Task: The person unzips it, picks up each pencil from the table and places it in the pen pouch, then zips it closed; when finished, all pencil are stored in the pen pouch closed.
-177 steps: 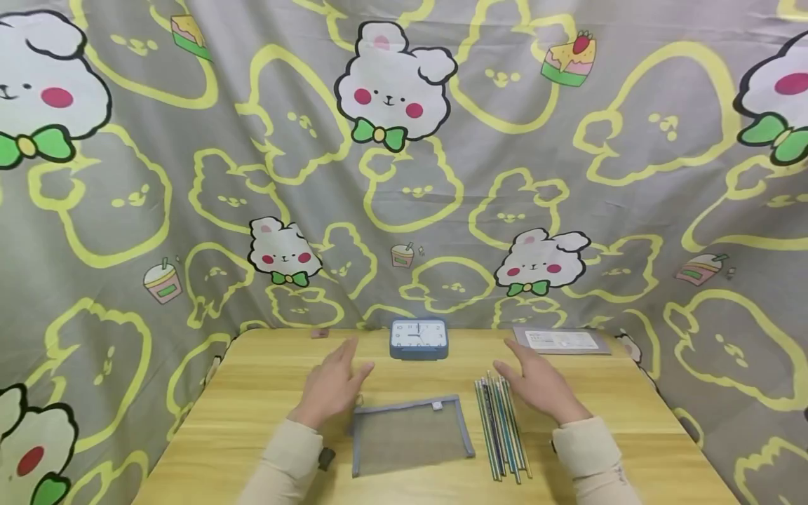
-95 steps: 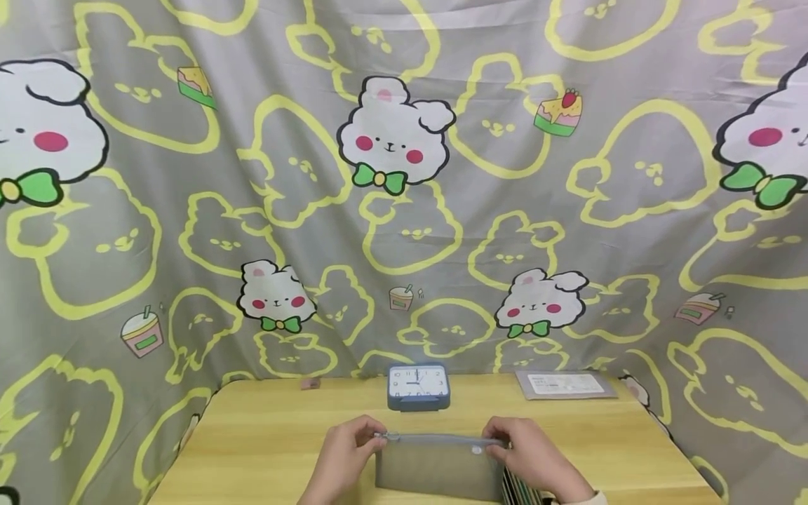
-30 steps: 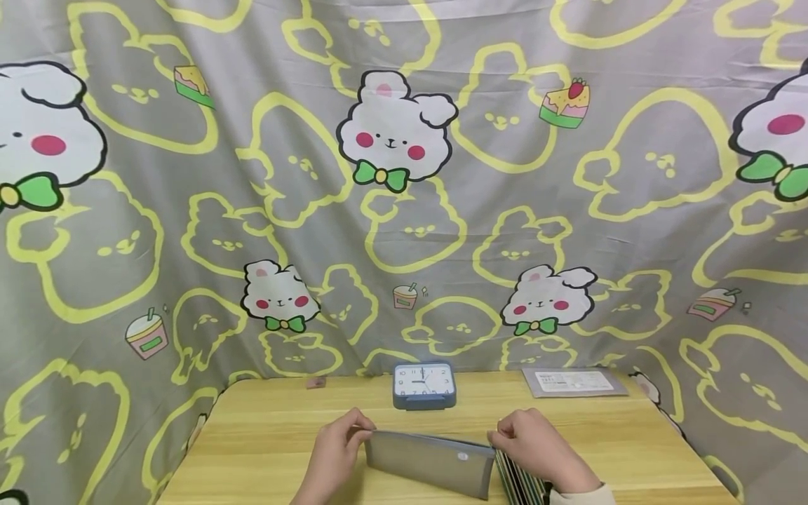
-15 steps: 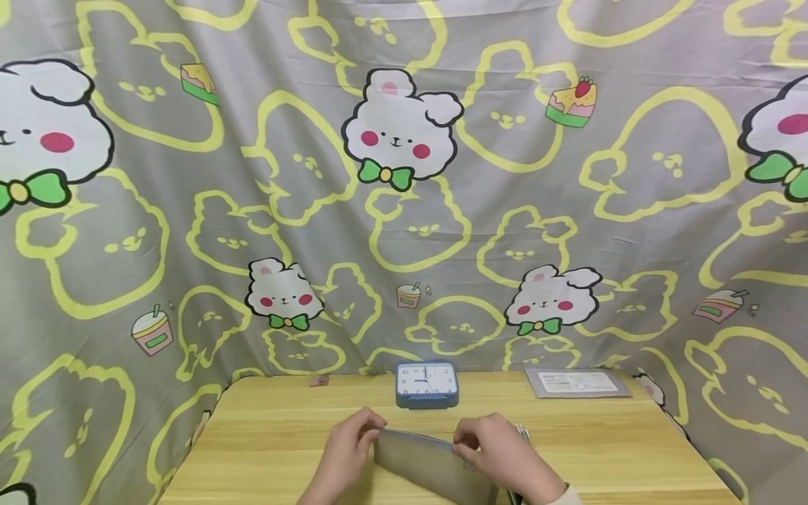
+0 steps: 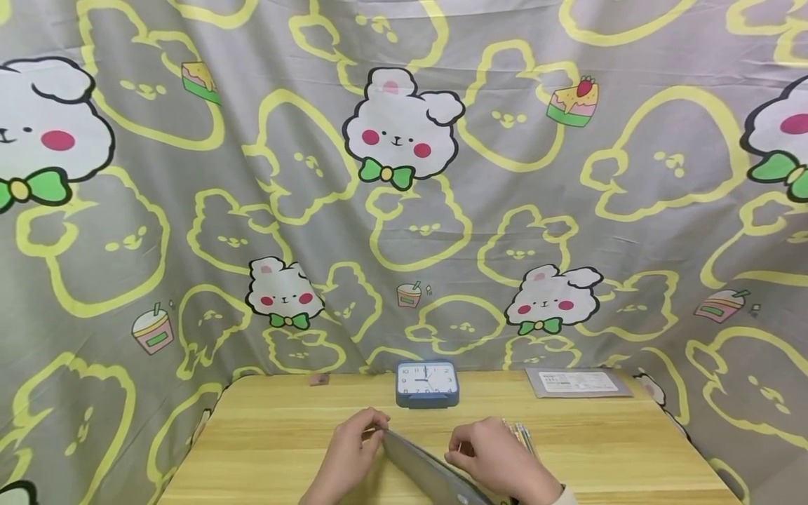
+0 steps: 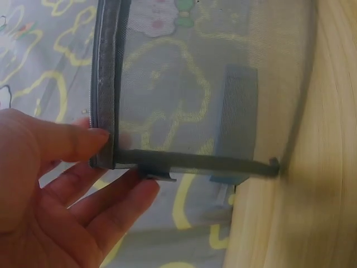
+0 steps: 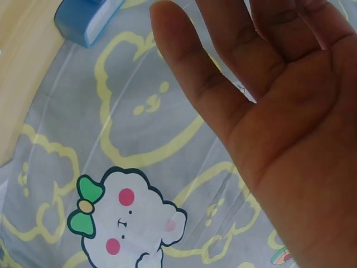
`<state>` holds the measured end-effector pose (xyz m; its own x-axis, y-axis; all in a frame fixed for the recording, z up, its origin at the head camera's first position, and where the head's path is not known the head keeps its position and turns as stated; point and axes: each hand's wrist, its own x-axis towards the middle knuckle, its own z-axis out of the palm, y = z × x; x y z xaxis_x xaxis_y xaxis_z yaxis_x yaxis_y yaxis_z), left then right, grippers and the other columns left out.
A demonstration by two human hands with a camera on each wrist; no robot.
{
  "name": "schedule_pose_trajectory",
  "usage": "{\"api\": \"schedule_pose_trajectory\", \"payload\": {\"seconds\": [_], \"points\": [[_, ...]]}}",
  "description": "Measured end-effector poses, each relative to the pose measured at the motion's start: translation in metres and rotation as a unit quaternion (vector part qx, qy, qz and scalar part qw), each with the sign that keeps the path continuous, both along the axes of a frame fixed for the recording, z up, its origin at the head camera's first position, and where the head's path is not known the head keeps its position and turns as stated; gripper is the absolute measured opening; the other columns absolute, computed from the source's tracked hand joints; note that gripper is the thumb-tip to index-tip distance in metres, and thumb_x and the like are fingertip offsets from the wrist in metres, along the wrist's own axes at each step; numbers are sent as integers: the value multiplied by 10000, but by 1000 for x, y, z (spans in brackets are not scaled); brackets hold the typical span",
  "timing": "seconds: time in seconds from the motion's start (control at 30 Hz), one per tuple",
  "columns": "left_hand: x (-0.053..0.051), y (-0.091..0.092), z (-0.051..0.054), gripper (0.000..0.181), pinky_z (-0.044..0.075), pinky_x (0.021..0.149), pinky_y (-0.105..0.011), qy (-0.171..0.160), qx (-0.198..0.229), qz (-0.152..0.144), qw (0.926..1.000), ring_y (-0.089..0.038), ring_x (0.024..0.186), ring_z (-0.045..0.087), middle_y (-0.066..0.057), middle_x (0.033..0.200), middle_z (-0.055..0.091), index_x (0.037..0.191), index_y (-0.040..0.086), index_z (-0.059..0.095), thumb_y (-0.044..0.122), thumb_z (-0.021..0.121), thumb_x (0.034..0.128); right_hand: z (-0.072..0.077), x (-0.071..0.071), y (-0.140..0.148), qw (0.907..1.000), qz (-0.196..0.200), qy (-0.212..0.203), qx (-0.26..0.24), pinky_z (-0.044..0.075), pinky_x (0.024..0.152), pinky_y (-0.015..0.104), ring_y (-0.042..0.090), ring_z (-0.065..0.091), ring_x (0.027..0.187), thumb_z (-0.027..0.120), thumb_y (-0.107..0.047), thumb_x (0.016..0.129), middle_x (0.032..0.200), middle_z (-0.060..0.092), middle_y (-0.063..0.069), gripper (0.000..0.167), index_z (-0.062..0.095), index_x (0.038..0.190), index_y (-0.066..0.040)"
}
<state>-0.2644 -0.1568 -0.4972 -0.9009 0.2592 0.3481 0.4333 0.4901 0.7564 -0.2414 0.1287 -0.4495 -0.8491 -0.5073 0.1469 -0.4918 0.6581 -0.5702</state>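
Observation:
A grey mesh zipper pouch (image 5: 424, 468) stands on edge, angled toward the front of the table. My left hand (image 5: 348, 452) pinches its upper far corner; in the left wrist view, the thumb lies on the zipper band of the pouch (image 6: 106, 84). Just right of the pouch is my right hand (image 5: 495, 452), fingers loosely bent. The right wrist view has that hand (image 7: 290, 111) with thumb and fingers apart, holding nothing. Several pencils (image 5: 522, 436) lie to its right, mostly hidden behind it.
A blue alarm clock (image 5: 426, 384) stands at the back of the wooden table (image 5: 265, 435). Back right lies a flat grey packet with a white label (image 5: 577, 383). A small brownish piece (image 5: 319, 379) sits back left. Patterned cloth (image 5: 404, 210) hangs behind.
Both hands took hold of the pouch and raised it, and its zipper edge parted. The right hand then moved left along the edge and let go; the pouch swung toward the front.

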Motion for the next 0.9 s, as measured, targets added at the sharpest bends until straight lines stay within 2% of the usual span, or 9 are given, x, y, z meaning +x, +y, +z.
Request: {"api": "schedule_pose_trajectory", "payload": {"seconds": [0.27, 0.67, 0.83, 0.9], "points": [[-1, 1, -1, 218, 627, 941, -341, -114, 93, -43, 9999, -352, 1167, 722, -80, 1200, 736, 983, 164, 655, -53, 636, 983, 3, 2, -2, 9998, 10, 23, -203, 441, 561, 207, -48, 500, 583, 703, -368, 1027, 670, 614, -204, 236, 768, 836, -246], [-1, 1, -2, 200, 629, 937, -343, -195, 96, -55, 9997, -341, 1159, 725, -52, 1167, 733, 1000, 155, 675, -41, 639, 984, 3, 5, -3, 9999, 47, 23, -113, 440, 561, 204, -54, 505, 586, 726, -408, 1006, 664, 602, -218, 253, 751, 810, -251], [0, 2, -1, 190, 627, 943, -351, -224, 102, -84, 9997, -343, 1164, 724, -53, 1175, 732, 1010, 153, 679, -31, 640, 988, 3, 5, -3, 9999, 85, -86, -58, 446, 556, 201, -54, 502, 579, 786, -307, 965, 658, 599, -207, 152, 755, 835, -235], [0, 2, 0, 186, 626, 947, -353, -222, 107, -83, 9997, -340, 1163, 725, -52, 1175, 733, 1011, 152, 681, -29, 643, 988, 3, 5, -3, 9999, 55, -92, -49, 444, 549, 204, -49, 498, 573, 778, -304, 973, 656, 599, -201, 159, 757, 835, -230]]}}
